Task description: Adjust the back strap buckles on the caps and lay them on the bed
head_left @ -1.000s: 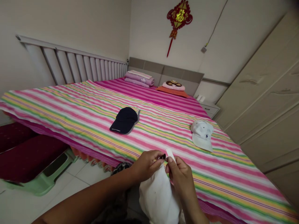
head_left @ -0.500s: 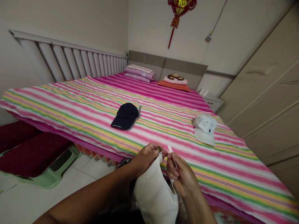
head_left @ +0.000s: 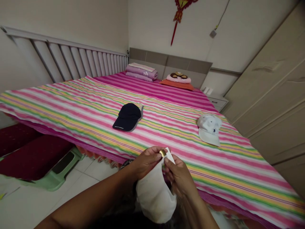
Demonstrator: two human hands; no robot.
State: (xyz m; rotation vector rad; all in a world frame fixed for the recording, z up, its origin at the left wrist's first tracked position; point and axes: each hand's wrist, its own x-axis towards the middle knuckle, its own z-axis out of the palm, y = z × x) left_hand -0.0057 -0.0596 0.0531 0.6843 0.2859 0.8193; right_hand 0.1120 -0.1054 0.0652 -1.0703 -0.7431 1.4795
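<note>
Fingers (head_left: 156, 156) of the left hand (head_left: 147, 161) are pinching one shiny gold buckle (head_left: 162, 153); the right hand (head_left: 179, 174) pinches one flat white strap (head_left: 170, 156) beside it; the soft, rounded held cap (head_left: 155, 194) hangs below, at the near edge of the striped cloth (head_left: 90, 109); on this lie two caps, well apart: navy cap (head_left: 128, 115), pale cap (head_left: 209, 126).

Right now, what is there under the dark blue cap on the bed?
The dark blue cap sits on the striped cover; anything beneath its crown cannot be seen.
</note>
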